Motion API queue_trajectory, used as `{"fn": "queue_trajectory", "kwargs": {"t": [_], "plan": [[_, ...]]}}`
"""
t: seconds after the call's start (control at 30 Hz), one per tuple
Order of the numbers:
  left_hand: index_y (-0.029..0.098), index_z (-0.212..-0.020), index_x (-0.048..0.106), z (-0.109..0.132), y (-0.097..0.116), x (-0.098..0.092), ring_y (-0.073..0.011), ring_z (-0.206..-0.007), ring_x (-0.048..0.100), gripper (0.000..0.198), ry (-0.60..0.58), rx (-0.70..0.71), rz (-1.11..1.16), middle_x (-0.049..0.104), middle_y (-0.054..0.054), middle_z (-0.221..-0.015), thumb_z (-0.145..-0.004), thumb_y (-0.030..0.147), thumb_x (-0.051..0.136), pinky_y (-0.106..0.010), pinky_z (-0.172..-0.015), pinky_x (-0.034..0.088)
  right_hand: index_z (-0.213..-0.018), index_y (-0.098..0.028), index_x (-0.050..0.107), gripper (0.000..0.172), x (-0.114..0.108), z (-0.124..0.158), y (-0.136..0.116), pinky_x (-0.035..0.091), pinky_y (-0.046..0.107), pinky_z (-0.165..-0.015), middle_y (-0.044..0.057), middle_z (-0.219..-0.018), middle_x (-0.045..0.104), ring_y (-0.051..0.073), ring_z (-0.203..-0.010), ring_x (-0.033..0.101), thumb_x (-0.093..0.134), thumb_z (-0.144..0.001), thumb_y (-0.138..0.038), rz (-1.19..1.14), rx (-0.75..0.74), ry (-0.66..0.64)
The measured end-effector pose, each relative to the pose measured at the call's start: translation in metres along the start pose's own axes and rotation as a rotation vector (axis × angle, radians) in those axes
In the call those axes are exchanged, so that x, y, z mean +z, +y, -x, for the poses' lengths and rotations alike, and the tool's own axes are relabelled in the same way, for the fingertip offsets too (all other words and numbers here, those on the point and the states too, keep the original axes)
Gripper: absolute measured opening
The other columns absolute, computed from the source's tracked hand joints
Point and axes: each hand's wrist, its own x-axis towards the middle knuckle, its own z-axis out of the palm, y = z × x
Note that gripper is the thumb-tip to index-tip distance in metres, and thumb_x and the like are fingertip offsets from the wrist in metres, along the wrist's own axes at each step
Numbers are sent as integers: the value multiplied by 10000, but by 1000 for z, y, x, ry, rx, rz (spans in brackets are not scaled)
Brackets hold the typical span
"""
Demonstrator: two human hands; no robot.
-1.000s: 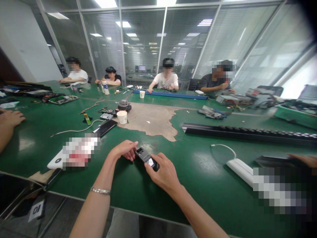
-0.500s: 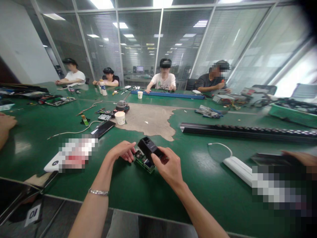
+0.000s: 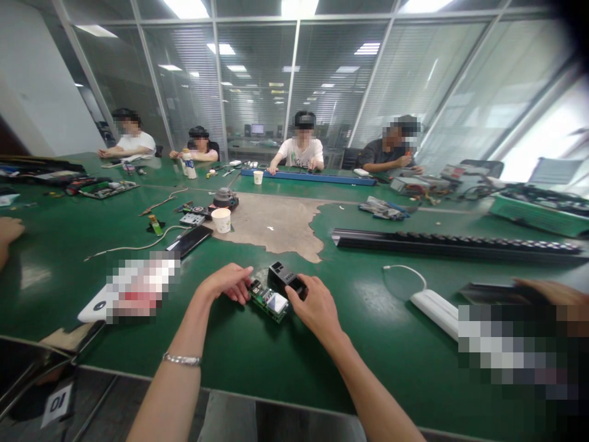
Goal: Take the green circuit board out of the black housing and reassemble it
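On the green table, a small circuit board assembly (image 3: 269, 302) with a pale, shiny screen-like part lies between my hands. My left hand (image 3: 230, 283) is at its left end, thumb stretched out and fingers loosely bent, holding nothing; whether the fingertips touch the board I cannot tell. My right hand (image 3: 317, 302) grips the right end of a black plastic casing (image 3: 284, 276), which has rectangular openings in its face. The casing is just behind the board, low over the table or resting on it.
A paper cup (image 3: 221, 221) and a black phone (image 3: 189, 242) stand and lie beyond my left hand. A long black metal rail (image 3: 442, 244) crosses the right side, with a white power strip (image 3: 435, 313) nearer. Co-workers sit across the table; another person's hand (image 3: 552, 294) is at right.
My right hand has moved the black casing from above the board to behind it and lower. The board's pale screen part is now uncovered. My left hand stays almost still.
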Motion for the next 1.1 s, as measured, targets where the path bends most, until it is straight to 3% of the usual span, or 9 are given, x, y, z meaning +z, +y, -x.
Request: {"fn": "queue_trajectory", "kwargs": {"t": [0.17,0.33,0.43,0.9,1.1], "plan": [[101,-965,568,-1,0,1,-201,-565,677,687,-23,6,21,716,-152,-721,-765,752,480,-246,-474,412,-1094,-160,618,387,0,-2,2,458,397,-844,102,-975,634,253,-938,567,623,-778,-383,1,-27,19],[117,-954,570,-3,-2,1,-205,-581,685,709,-28,-2,32,719,-137,-720,-725,783,496,-241,-490,423,-1186,-183,578,419,-12,-1,-15,489,347,-781,80,-1029,639,189,-820,588,605,-821,-386,-280,-55,165],[121,-929,574,-3,-4,0,-214,-584,687,721,-57,24,48,718,-137,-716,-715,803,477,-239,-482,420,-1179,-201,583,393,-18,4,-28,495,310,-724,61,-1001,641,164,-761,579,617,-822,-363,-406,-120,166],[114,-848,599,-1,-1,1,-219,-576,686,728,-37,20,18,721,-155,-750,-711,815,460,-240,-477,418,-1181,-201,588,393,-9,20,-41,474,377,-837,81,-989,619,228,-921,556,604,-813,-336,-252,-289,99],[130,-952,552,-3,-6,-3,-231,-575,691,693,-20,-7,1,721,-145,-721,-748,785,453,-244,-471,421,-1223,-196,557,433,-9,23,-40,462,387,-867,93,-1047,592,241,-969,539,586,-805,-304,-223,-316,40]]}}
